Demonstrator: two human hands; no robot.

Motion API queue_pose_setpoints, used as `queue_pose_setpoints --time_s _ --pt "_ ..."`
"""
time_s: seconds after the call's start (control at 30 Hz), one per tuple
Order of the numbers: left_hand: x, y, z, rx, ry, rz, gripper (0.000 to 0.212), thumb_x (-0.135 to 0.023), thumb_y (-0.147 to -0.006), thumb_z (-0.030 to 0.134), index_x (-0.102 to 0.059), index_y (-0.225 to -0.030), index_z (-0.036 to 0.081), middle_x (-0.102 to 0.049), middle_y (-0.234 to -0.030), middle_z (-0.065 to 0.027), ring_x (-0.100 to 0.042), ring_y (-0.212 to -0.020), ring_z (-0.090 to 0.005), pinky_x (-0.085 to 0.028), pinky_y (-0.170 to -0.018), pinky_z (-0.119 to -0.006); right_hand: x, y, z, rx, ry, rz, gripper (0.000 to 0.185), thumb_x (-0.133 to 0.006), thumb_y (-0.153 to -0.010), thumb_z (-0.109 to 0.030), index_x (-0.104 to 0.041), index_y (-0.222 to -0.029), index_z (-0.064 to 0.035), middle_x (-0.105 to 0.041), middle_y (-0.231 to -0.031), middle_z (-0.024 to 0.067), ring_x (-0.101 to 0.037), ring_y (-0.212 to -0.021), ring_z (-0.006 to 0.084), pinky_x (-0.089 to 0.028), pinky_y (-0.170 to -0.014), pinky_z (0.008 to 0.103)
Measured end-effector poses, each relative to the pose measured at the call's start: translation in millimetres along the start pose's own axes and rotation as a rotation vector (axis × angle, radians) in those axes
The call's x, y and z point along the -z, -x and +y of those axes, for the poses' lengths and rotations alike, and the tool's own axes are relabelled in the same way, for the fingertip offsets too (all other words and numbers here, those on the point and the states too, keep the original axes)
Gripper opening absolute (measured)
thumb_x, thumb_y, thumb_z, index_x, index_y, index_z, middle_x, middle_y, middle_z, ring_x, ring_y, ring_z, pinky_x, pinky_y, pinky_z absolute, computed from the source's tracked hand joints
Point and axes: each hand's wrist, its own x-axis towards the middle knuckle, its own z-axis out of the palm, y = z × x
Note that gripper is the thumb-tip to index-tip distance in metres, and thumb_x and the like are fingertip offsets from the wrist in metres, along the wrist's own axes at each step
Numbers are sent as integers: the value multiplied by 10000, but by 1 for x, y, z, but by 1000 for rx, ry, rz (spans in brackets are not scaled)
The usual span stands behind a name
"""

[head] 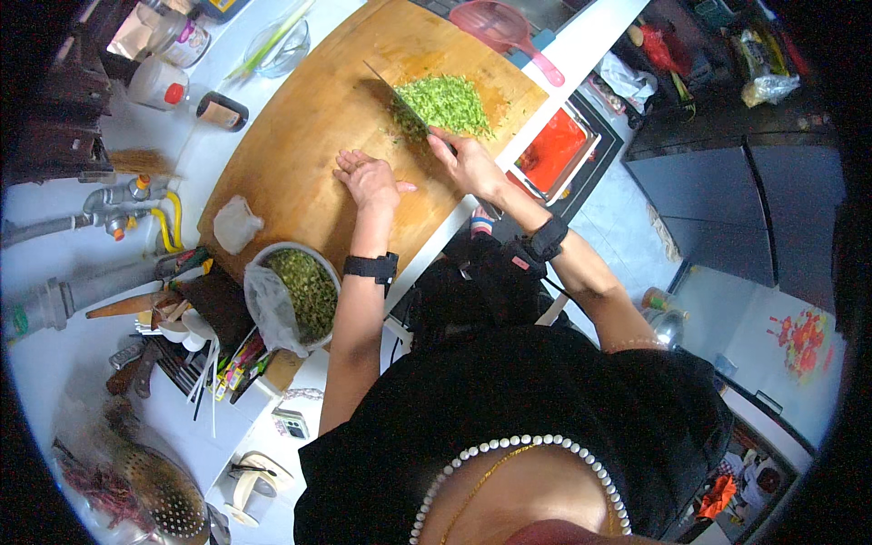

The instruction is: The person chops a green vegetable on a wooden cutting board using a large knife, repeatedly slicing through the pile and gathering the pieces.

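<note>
My right hand (473,165) grips a kitchen knife (402,102) at its handle end. The blade stands on edge along the left side of a heap of finely chopped green vegetable (446,102) on the wooden cutting board (293,143). My left hand (371,178) rests on the board, fingers spread and holding nothing, below and left of the blade. A crumpled clear plastic bag (237,223) lies on the board's left end. Near the board's lower left edge stands a bowl of chopped greens (306,293), partly covered by plastic film (269,300).
A glass bowl (279,51) with a green stalk, a dark bottle (222,112) and jars stand beyond the board. A pink strainer (497,27) lies at its far right edge. A red-lined tray (555,150) is to the right. Utensil holders stand at lower left.
</note>
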Motion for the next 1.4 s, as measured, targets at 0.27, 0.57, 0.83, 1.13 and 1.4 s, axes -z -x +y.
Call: queue_pose_setpoints --time_s 0.27,0.57,0.83,1.13,1.4 --pt "4 0 1 4 -1 -18 1213 -720 -510 622 -228 -1320 -134 -255 -1380 -301 -221 -1309 -402 -199 -1042 -524 3 7 -9 1 -10 -15 395 -472 -901 -332 -569 -1128 -24 -591 -886 285 -603 -859 393 -482 -751 412" --pt "3 -1 -1 -6 21 -10 1235 -727 -493 625 -226 -1305 -160 -244 -1373 -321 -211 -1311 -405 -191 -1050 -519 14 1 -10 -48 31 -8 416 -458 -922 -323 -526 -1179 -3 -605 -942 271 -621 -907 302 -463 -798 336" --pt "-2 0 -1 -16 26 5 1232 -726 -491 626 -234 -1300 -162 -257 -1363 -329 -216 -1306 -417 -191 -1048 -522 24 4 -12 -126 22 58 385 -464 -911 -308 -550 -1148 -17 -592 -946 274 -592 -926 381 -466 -802 386" --pt "3 1 2 -13 -7 -1 1223 -725 -488 628 -253 -1291 -165 -267 -1358 -329 -224 -1304 -412 -192 -1048 -515 33 7 -9 -142 -40 68 427 -432 -921 -350 -545 -1146 -5 -598 -876 289 -601 -882 388 -469 -773 385" --pt "-1 -1 0 -11 26 14 1219 -729 -500 616 -236 -1300 -160 -248 -1367 -330 -215 -1308 -410 -182 -1052 -512 39 10 -6 -140 -9 74 425 -437 -919 -347 -553 -1132 2 -616 -845 260 -611 -868 366 -469 -781 393"
